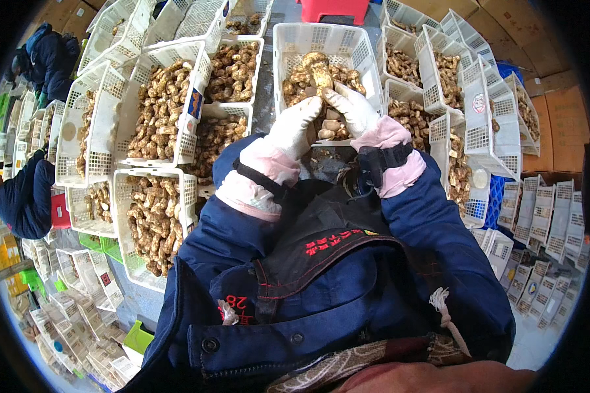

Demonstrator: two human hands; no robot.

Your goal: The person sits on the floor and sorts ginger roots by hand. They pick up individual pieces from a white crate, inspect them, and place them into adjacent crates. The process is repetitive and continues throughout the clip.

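Note:
A large matsutake-like mushroom [318,69] with a pale yellowish stem and brownish cap is held over a white plastic basket [323,32], its cap pointing away from me. My right hand [353,109], in a white glove, pinches the lower end of the stem. Close beside it, the fingers of my gloved left hand [294,122] also close at the stem base. More brown mushrooms [346,77] lie in the basket beneath. Several pale, cut-looking pieces [330,125] show between my wrists. My fingertips partly hide the stem's end.
White baskets of mushrooms stand on the left [160,113] and right [447,81]. A red stool [333,10] is beyond the middle basket. Two people in dark clothing [22,194] are at far left. Cardboard boxes [565,123] line the right side.

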